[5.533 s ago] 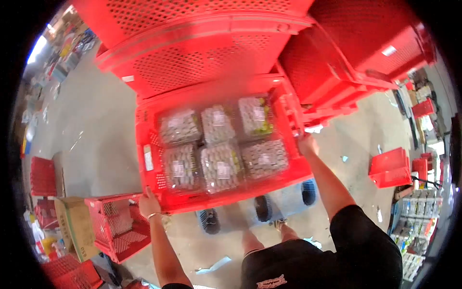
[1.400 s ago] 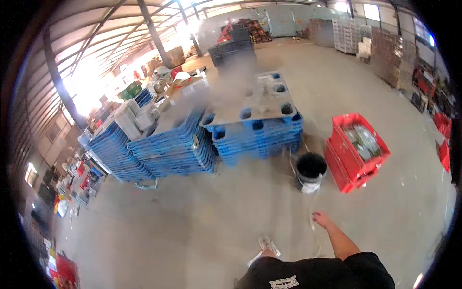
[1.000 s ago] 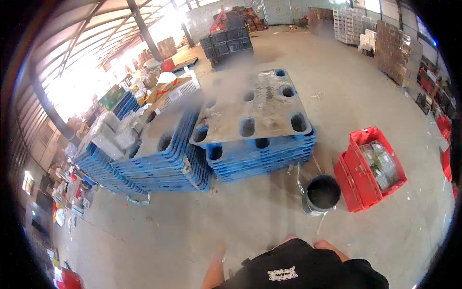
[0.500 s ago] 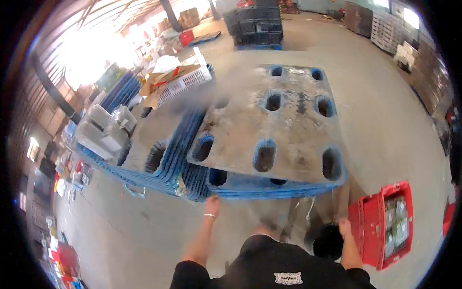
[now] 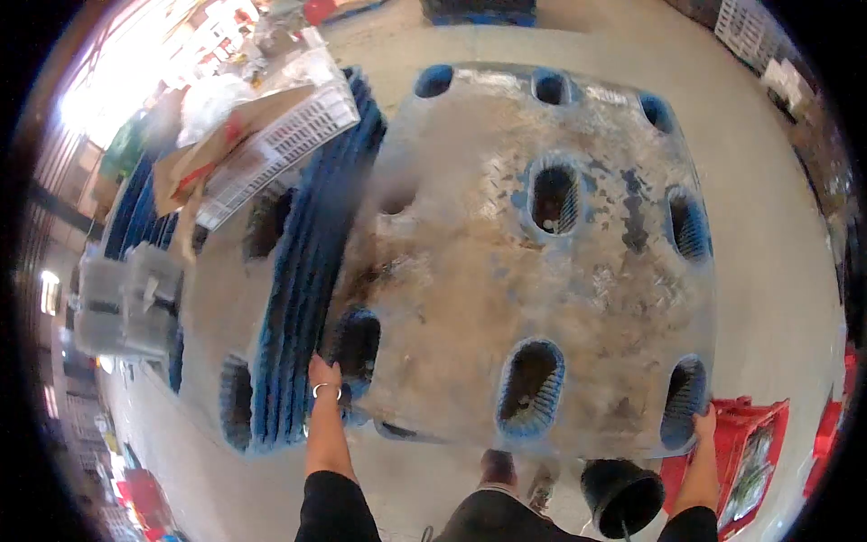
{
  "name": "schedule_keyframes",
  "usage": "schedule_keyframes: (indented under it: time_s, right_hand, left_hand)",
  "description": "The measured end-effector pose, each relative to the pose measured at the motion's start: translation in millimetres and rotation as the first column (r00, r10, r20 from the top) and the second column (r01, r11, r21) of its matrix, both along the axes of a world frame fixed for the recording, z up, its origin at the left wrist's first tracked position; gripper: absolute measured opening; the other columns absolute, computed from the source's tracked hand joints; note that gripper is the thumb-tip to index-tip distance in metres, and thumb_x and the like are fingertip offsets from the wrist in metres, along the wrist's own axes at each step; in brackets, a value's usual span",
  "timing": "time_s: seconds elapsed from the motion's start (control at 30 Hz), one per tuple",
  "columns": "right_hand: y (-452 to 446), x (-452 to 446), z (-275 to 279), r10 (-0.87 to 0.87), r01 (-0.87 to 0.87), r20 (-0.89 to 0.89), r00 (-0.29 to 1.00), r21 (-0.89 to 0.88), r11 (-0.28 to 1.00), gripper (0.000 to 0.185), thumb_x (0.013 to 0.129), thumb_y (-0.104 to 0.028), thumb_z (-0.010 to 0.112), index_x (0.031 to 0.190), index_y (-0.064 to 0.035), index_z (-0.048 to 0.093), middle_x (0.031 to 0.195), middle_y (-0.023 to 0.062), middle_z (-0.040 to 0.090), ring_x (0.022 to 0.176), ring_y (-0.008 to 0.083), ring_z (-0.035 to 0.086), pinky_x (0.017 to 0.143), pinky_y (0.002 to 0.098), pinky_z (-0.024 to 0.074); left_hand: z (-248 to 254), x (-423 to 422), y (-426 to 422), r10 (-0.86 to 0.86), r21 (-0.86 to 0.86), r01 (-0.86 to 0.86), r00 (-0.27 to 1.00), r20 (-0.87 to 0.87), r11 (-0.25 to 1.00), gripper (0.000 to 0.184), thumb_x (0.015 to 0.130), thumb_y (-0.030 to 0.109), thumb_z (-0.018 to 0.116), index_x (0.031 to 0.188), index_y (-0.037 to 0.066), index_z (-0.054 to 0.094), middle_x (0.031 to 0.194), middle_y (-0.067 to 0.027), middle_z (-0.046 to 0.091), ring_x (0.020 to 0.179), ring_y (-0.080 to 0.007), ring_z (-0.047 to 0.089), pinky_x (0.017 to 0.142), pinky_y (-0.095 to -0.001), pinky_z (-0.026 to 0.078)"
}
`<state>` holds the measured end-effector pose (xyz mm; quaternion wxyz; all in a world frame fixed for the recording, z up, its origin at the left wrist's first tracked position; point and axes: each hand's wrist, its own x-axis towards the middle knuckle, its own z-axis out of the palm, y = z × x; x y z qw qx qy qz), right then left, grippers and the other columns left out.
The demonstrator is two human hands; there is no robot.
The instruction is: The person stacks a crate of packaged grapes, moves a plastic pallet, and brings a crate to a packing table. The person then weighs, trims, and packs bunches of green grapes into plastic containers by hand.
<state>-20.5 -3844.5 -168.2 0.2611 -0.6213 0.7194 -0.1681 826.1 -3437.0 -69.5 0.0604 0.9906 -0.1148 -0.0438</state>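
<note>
A worn blue plastic pallet (image 5: 452, 307) with oval holes fills the middle of the view, its top scuffed brown and grey. My left hand (image 5: 327, 372), with a bracelet at the wrist, is closed on its near left corner, the fingertips partly hidden. At the near right corner, beside an oval hole, my right hand (image 5: 704, 423) is closed on the rim. Part of another pallet (image 5: 397, 432) shows under the near left edge. To the left, a stack of blue pallets (image 5: 302, 307) stands close beside my left hand.
A white perforated crate (image 5: 280, 144) and cardboard (image 5: 217, 154) lie on the left stack, near clear plastic containers (image 5: 126, 303). By my right leg are a black bucket (image 5: 621, 497) and a red crate (image 5: 750, 461). Stacked dark crates (image 5: 479, 11) stand farther back.
Both hands have reached forward from beside my body to the top pallet's near corners and closed on them. The view has come closer and tilted down over the pallet.
</note>
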Motion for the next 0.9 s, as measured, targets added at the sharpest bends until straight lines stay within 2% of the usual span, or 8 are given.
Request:
schedule_keyframes:
  time_s: [0.07,0.13,0.17,0.3,0.4,0.57,0.73,0.9]
  right_hand:
    - [-7.3,-19.4,-20.2,0.0,-0.003,-0.042,0.999,-0.085,0.996,0.05,0.062,0.006,0.053,0.112,0.0017,0.043,0.091,0.0094,0.054,0.066,0.0152,0.053,0.058,0.024,0.0444]
    - [-3.0,10.8,18.9,-0.172,0.106,0.237,0.956,0.267,0.958,0.045,0.062,0.004,0.054,0.107,0.0018,0.047,0.085,0.009,0.056,0.067,0.0168,0.054,0.059,0.0261,0.0442]
    - [-6.1,16.6,23.1,-0.178,0.11,0.237,0.955,0.275,0.955,0.045,0.062,0.004,0.054,0.107,0.0018,0.047,0.085,0.009,0.056,0.067,0.0168,0.054,0.059,0.0261,0.0442]
    - [1.3,-2.0,-1.2,-0.112,0.088,0.091,0.99,0.233,0.968,0.048,0.059,-0.005,0.064,0.106,-0.001,0.051,0.084,0.011,0.059,0.07,0.023,0.056,0.066,0.0329,0.0453]
    - [7.3,1.9,31.9,-0.142,0.142,-0.02,0.99,0.23,0.963,0.048,0.058,-0.003,0.063,0.104,-0.0009,0.051,0.087,0.0136,0.059,0.075,0.0286,0.057,0.07,0.0362,0.045]
    - [-22.7,-9.3,60.2,0.017,-0.021,-0.432,0.902,-0.003,1.0,0.045,0.056,-0.004,0.068,0.098,-0.0011,0.05,0.09,0.0176,0.058,0.086,0.0348,0.055,0.074,0.0396,0.0429]
    - [-15.3,9.0,145.3,0.017,0.005,-0.328,0.945,0.065,0.998,0.05,0.052,-0.01,0.073,0.096,-0.0021,0.05,0.092,0.0196,0.057,0.09,0.0353,0.054,0.077,0.0389,0.0428]
    - [43.5,-54.6,199.4,0.049,-0.116,-0.599,0.8,-0.073,0.991,0.049,0.058,-0.022,0.074,0.095,-0.0023,0.05,0.092,0.0206,0.058,0.086,0.0373,0.055,0.075,0.042,0.0437]
  left_hand:
    - [-6.2,17.1,-9.0,0.095,0.065,-0.089,0.991,-0.094,0.994,0.055,0.065,0.021,0.067,0.109,-0.003,0.045,0.106,-0.0236,0.053,0.097,-0.0367,0.052,0.084,-0.0411,0.041]
    - [7.5,20.3,-15.0,0.102,0.041,-0.096,0.974,-0.2,0.995,0.052,0.062,0.024,0.069,0.103,-0.001,0.051,0.101,-0.0226,0.056,0.093,-0.0364,0.054,0.082,-0.0409,0.043]
    - [-4.9,28.8,-4.6,0.038,0.027,-0.034,0.989,-0.146,0.999,0.053,0.059,0.027,0.071,0.101,0.0,0.053,0.096,-0.0208,0.058,0.091,-0.0361,0.055,0.08,-0.0407,0.044]
    - [20.3,25.0,-16.9,0.12,0.118,-0.092,0.959,-0.256,0.989,0.062,0.055,0.029,0.075,0.107,0.003,0.052,0.103,-0.0185,0.057,0.096,-0.0352,0.054,0.083,-0.0394,0.043]
    - [-48.4,57.7,38.5,0.123,0.117,-0.091,0.946,-0.3,0.989,0.069,0.054,0.031,0.075,0.113,0.005,0.049,0.105,-0.0172,0.056,0.096,-0.0337,0.053,0.084,-0.0387,0.042]
    - [50.8,-26.0,12.3,0.075,0.108,-0.058,0.983,-0.169,0.993,0.066,0.055,0.036,0.075,0.108,0.004,0.051,0.1,-0.0178,0.058,0.094,-0.0331,0.054,0.08,-0.0395,0.043]
    - [84.1,-71.2,49.0,0.002,0.166,0.022,0.989,-0.148,0.986,0.064,0.056,0.042,0.073,0.103,0.004,0.052,0.097,-0.0178,0.059,0.091,-0.0331,0.055,0.078,-0.0395,0.044]
    - [146.2,-157.0,115.7,-0.031,0.103,0.043,0.993,-0.111,0.994,0.048,0.058,0.037,0.071,0.091,0.005,0.061,0.09,-0.0165,0.061,0.088,-0.031,0.057,0.077,-0.0383,0.044]
